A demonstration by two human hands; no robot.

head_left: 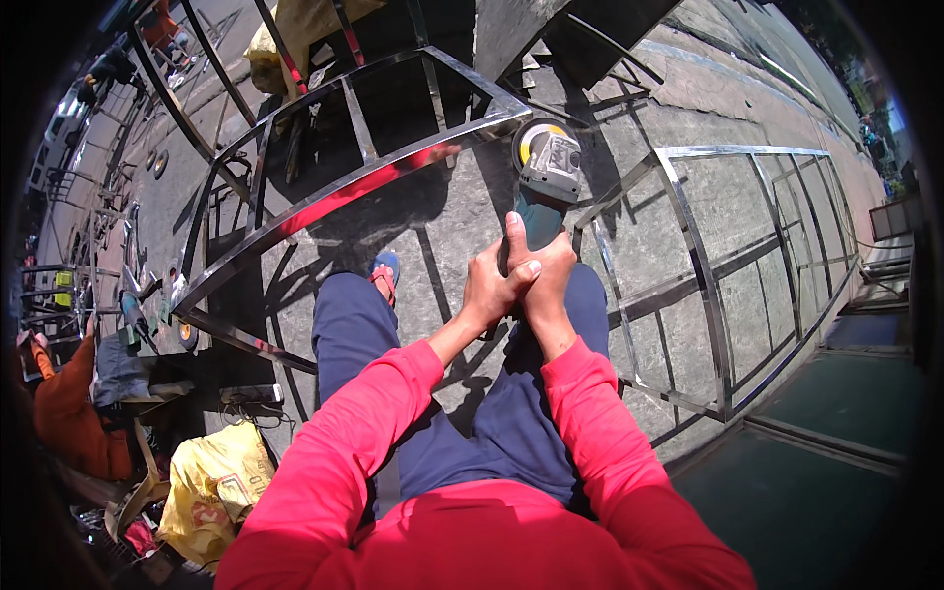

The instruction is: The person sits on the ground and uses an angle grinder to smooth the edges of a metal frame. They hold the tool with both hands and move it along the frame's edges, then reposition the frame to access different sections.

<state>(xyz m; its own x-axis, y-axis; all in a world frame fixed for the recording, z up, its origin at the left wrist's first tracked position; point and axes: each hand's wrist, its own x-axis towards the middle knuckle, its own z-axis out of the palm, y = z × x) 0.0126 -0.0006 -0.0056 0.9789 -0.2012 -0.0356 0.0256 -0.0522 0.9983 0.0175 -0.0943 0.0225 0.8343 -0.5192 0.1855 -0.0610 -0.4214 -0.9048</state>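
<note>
Between my knees I hold an angle grinder (551, 175) with a dark green body, a grey head and a yellow-rimmed disc. My right hand (551, 280) is closed round its body. Wrapped against it from the left is my left hand (495, 285), also closed, with a thumb laid up along the grinder. The disc sits at the near right corner of a shiny metal tube frame (369, 172); whether it touches the metal I cannot tell. Red from my sleeves reflects in the frame's front bar.
A second metal frame (703, 265) with several bars stands to my right. At lower left lie a yellow sack (218, 487) and another power tool (136, 313). A person in orange (84, 418) is at the far left. Dark green panels (836, 413) are at the right.
</note>
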